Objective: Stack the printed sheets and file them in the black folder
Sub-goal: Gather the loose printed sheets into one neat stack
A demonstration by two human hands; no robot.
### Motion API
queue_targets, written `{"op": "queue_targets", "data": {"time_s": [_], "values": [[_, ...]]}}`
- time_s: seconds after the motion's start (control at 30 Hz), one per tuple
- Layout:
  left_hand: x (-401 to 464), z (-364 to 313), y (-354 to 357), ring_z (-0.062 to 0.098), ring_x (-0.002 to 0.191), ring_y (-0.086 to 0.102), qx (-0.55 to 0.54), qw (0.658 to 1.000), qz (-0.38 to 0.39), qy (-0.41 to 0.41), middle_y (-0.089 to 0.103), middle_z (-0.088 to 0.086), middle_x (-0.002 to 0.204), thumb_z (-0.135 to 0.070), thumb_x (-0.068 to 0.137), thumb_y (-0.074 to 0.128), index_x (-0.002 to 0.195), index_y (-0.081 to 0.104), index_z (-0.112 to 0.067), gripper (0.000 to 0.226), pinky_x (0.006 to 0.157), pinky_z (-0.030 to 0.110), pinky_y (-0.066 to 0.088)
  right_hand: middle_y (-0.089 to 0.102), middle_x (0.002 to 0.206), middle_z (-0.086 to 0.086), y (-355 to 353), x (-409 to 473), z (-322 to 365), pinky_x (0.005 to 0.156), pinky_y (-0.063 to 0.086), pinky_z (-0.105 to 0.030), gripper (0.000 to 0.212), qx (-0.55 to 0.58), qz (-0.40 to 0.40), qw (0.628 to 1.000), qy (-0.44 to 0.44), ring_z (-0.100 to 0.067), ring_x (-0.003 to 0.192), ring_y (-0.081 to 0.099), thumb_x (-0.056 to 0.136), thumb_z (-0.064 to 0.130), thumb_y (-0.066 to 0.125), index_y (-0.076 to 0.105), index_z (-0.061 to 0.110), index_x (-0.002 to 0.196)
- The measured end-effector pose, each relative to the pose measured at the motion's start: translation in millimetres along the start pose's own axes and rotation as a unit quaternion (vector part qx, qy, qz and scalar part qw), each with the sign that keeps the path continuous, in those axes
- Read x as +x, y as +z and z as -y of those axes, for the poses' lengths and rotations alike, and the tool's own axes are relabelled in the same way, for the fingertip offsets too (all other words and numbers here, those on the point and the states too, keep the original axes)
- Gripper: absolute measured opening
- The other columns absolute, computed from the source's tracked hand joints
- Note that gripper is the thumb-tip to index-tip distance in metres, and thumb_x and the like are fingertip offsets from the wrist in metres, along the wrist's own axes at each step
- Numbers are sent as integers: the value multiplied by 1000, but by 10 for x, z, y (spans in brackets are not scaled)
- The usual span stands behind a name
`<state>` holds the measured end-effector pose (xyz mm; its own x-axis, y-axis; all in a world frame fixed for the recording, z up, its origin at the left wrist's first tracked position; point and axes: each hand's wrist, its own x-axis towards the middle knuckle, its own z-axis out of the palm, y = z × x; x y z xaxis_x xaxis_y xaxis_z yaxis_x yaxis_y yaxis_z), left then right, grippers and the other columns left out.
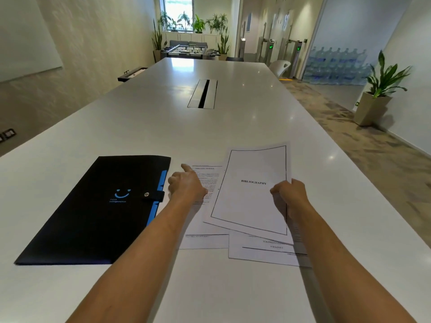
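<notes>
Pinching the right edge of the BIBLIOGRAPHY sheet (251, 190), my right hand (290, 197) holds it tilted, long axis running away from me and leaning right. Nearest me, an upside-down sheet (261, 250) lies partly hidden under it. My left hand (186, 185) rests on a text sheet (205, 238), forefinger out, gripping nothing; its print is too small to read. Just left, the black folder (93, 210) lies closed, snapped shut, long axis angled away to the right. Beyond, the white table (163, 122) stretches bare to a cable slot (203, 93).
</notes>
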<state>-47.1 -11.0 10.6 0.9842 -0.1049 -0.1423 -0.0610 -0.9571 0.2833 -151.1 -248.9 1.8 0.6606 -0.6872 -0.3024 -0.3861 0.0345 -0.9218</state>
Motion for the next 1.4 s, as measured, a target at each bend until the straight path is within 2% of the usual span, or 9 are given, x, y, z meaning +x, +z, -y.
{"op": "queue_targets", "data": {"time_s": [0.1,0.33,0.5,0.77,0.93,1.0,1.17,1.27,1.4], "values": [[-4,-28,18,41,122,41,-13,1000,-10,-11,40,30,134,-41,76,77,149,-1,-4,113,92,45,44,67,108,-21,13,-13,10,85,54,-43,38,-30,-9,999,-13,-37,97,63,73,2,66,61,-1,110],[58,-4,-26,38,121,45,-22,1000,-10,-17,48,24,130,-44,68,82,144,18,0,108,94,45,43,66,114,-13,93,-31,-24,69,45,-29,39,-81,-42,994,-53,-21,81,58,80,9,56,59,7,119],[82,41,-31,36,116,48,-76,996,-1,-47,50,21,123,-44,61,86,133,29,-6,100,87,44,46,60,130,-16,110,-40,-38,94,49,-40,56,-107,-51,992,-50,-34,113,58,80,14,55,49,6,136],[110,58,35,33,108,57,-236,970,2,-63,56,12,116,-21,65,87,127,31,-9,85,87,44,51,60,130,-17,123,-35,-54,90,49,-38,55,-111,-51,991,-55,-34,112,58,82,13,55,49,6,136],[185,256,45,30,94,66,-542,837,37,-60,63,15,110,11,73,73,114,46,-9,53,76,45,59,59,129,-18,106,12,-80,92,50,-41,55,-100,-50,992,-49,-34,111,58,82,12,55,48,4,137],[248,300,-89,35,97,67,-569,820,53,-15,67,18,111,14,74,69,114,57,-3,45,83,52,56,62,125,-17,105,27,-89,87,51,-38,52,-96,-52,993,-50,-33,105,59,82,11,55,51,4,133],[331,280,-820,26,92,68,-439,892,-50,99,71,8,105,-4,77,71,107,69,-12,31,87,42,55,63,120,-17,116,40,-72,83,51,-37,52,-85,-50,994,-42,-32,102,60,80,11,56,52,4,131],[320,225,-1175,21,88,66,-439,881,-106,143,69,6,106,-6,83,68,113,67,-12,30,79,30,54,65,112,-17,66,56,-47,88,52,-41,44,11,-18,999,-25,-36,108,61,77,0,63,57,-1,121],[246,213,-1446,17,85,67,-531,819,-114,186,69,7,106,-5,89,65,115,64,-12,28,70,26,54,69,108,-20,-119,-21,119,86,56,-42,43,225,40,973,-43,-36,100,67,77,-10,63,58,-7,120]]}}
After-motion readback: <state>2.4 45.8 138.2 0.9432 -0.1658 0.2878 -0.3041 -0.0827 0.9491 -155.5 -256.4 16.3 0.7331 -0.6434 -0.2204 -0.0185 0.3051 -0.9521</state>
